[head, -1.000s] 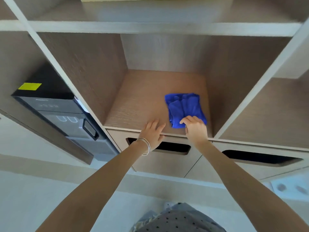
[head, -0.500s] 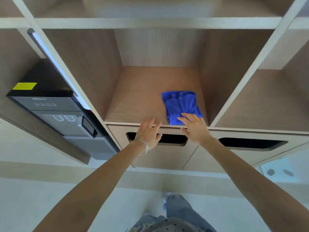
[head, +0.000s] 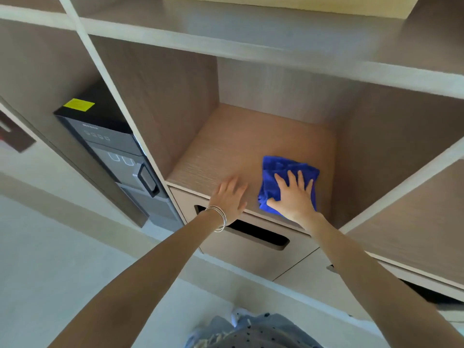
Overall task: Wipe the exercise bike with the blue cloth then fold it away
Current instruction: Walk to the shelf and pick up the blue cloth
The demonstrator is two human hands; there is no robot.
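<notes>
The blue cloth (head: 281, 169) lies folded on the wooden shelf floor (head: 241, 144) of an open cubby, near its front right corner. My right hand (head: 293, 197) rests flat on top of the cloth with the fingers spread, pressing it down. My left hand (head: 229, 197), with thin bracelets at the wrist, lies flat and empty on the shelf's front edge, just left of the cloth. The exercise bike is not in view.
A black appliance (head: 108, 146) with a yellow sticker stands in the tall compartment to the left. Below the shelf are drawer fronts with a dark slot handle (head: 256, 234). Another open cubby (head: 411, 209) sits to the right. Pale floor lies below.
My right hand slid forward from the cloth's near edge onto its top, fingers spread. My left hand moved a little further onto the shelf edge. The view tilted and shifted right.
</notes>
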